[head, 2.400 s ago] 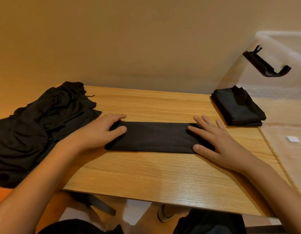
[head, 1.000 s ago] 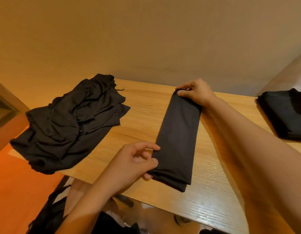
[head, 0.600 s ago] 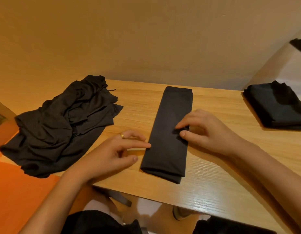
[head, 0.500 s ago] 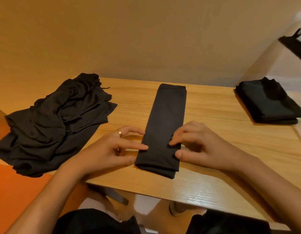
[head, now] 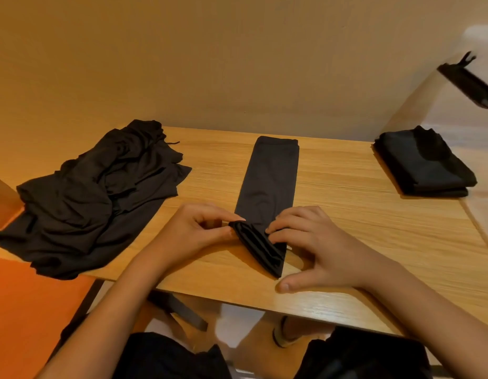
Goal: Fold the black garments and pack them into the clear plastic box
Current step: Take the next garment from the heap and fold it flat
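A long black garment strip [head: 270, 176] lies lengthwise on the wooden table [head: 360, 228], its near end lifted off the surface. My left hand [head: 193, 231] pinches the left corner of that near end. My right hand [head: 314, 247] grips the right corner, thumb stretched along the table. A heap of unfolded black garments [head: 84, 198] covers the table's left end. A folded black garment [head: 423, 162] sits at the right, inside the clear plastic box [head: 480, 220].
The box's black latch handle [head: 470, 80] shows at the upper right. A beige wall closes off the far side of the table. My legs and the table leg are below the near edge. An orange surface lies at lower left.
The strip was turned from crosswise to lengthwise. Both hands came to its near end, took hold of the corners and raised that end off the table.
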`<action>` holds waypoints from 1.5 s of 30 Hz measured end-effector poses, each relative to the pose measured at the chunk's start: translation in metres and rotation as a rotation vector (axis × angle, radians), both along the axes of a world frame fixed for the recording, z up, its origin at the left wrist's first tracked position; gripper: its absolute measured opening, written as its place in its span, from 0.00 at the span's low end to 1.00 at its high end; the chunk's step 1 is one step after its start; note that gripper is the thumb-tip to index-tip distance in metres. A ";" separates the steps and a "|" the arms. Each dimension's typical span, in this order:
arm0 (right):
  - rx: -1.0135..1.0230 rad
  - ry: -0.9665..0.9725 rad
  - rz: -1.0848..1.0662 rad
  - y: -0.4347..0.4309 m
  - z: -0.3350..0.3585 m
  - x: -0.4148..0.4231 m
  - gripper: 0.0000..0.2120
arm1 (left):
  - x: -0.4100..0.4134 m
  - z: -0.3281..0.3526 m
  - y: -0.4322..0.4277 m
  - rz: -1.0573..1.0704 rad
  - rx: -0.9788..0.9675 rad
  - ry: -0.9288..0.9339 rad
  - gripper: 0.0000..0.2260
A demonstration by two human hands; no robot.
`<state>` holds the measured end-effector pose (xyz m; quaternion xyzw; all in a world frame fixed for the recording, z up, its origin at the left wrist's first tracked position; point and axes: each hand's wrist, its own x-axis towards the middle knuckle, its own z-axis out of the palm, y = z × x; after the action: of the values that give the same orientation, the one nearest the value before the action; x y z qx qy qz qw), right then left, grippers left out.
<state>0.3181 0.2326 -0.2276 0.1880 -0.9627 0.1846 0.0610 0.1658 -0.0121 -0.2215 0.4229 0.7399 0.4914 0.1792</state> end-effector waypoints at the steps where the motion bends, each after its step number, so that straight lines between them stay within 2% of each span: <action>1: 0.006 0.008 -0.008 -0.001 0.000 0.000 0.33 | 0.000 -0.002 0.004 0.027 0.033 0.007 0.10; 5: -0.041 0.037 -0.069 -0.005 0.005 0.000 0.31 | -0.001 -0.011 0.021 0.053 0.149 0.012 0.10; 11: -0.048 0.086 -0.090 -0.009 0.004 0.000 0.32 | 0.002 -0.010 0.023 -0.018 0.185 0.143 0.13; 15: -0.090 0.161 -0.081 -0.009 0.001 -0.002 0.19 | 0.005 -0.008 0.020 0.002 0.123 0.037 0.13; 18: -0.207 0.206 -0.079 -0.004 -0.001 -0.004 0.09 | 0.006 -0.008 0.021 -0.006 0.112 0.070 0.12; 23: -0.509 0.159 -0.070 0.001 -0.002 -0.005 0.11 | 0.010 -0.004 0.021 -0.009 0.156 0.070 0.09; 28: -0.758 0.089 -0.122 0.001 -0.001 -0.003 0.08 | 0.017 -0.002 0.020 0.002 0.191 -0.059 0.11; 31: -0.808 0.055 -0.145 0.002 0.000 -0.002 0.06 | 0.023 -0.001 0.022 0.005 0.200 -0.156 0.12; 37: -0.910 0.078 -0.194 0.001 0.005 -0.002 0.04 | 0.043 0.006 0.030 0.095 0.300 -0.270 0.07; 40: -1.008 0.106 -0.232 0.003 0.008 0.000 0.10 | 0.059 0.008 0.038 0.171 0.333 -0.301 0.08; 43: -1.084 0.116 -0.243 0.005 0.012 0.002 0.07 | 0.066 0.006 0.046 0.248 0.334 -0.271 0.11; 45: -1.101 0.116 -0.255 0.005 0.012 0.003 0.07 | 0.067 0.008 0.052 0.278 0.338 -0.228 0.08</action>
<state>0.3207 0.2377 -0.2158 0.0207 -0.7345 0.6400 0.2248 0.2333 0.0400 -0.2133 0.2828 0.6735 0.6726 0.1188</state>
